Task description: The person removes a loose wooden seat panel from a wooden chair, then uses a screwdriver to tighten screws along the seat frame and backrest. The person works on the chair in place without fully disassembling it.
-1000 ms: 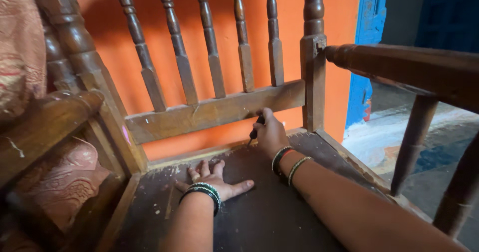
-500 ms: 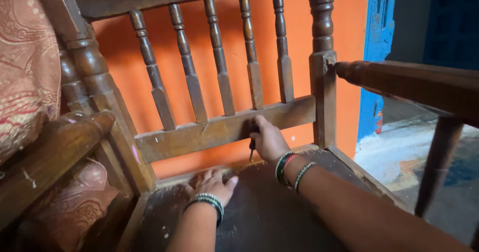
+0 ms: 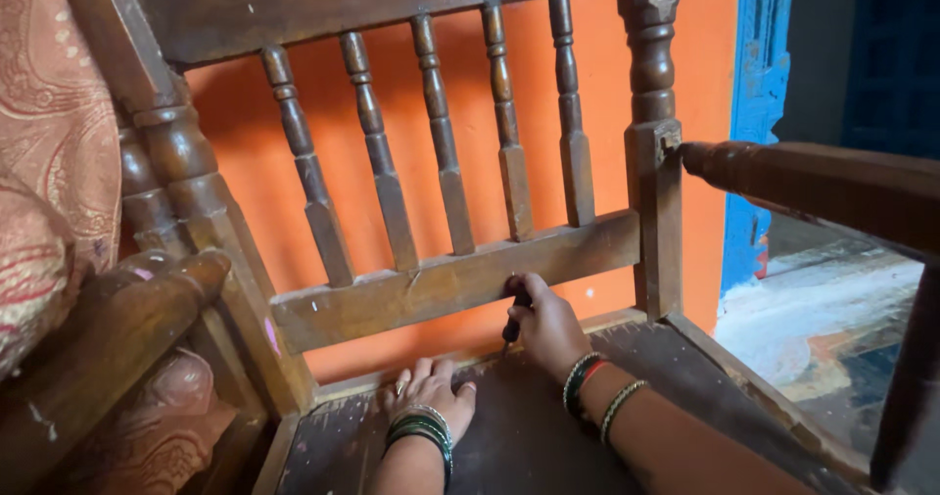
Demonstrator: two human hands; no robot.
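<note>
Landmark: the chair seat (image 3: pixel 548 446), dark worn wood. Nearest us, our left hand (image 3: pixel 428 393) lies flat on the seat near its back edge, fingers spread, holding nothing; green bangles (image 3: pixel 419 428) at the wrist. Just right of it, above the seat's back edge, our right hand (image 3: pixel 548 329) is closed around a small dark tool (image 3: pixel 513 321), held upright, its top against the underside of the lower back rail (image 3: pixel 441 284); we cannot tell what kind of tool it is. The two hands are apart. Above the rail stand five turned spindles (image 3: pixel 441 152). Right of the seat runs the armrest (image 3: pixel 813 177). Behind the seat, an orange wall (image 3: pixel 607 84); left, patterned cushions (image 3: pixel 49 142).
</note>
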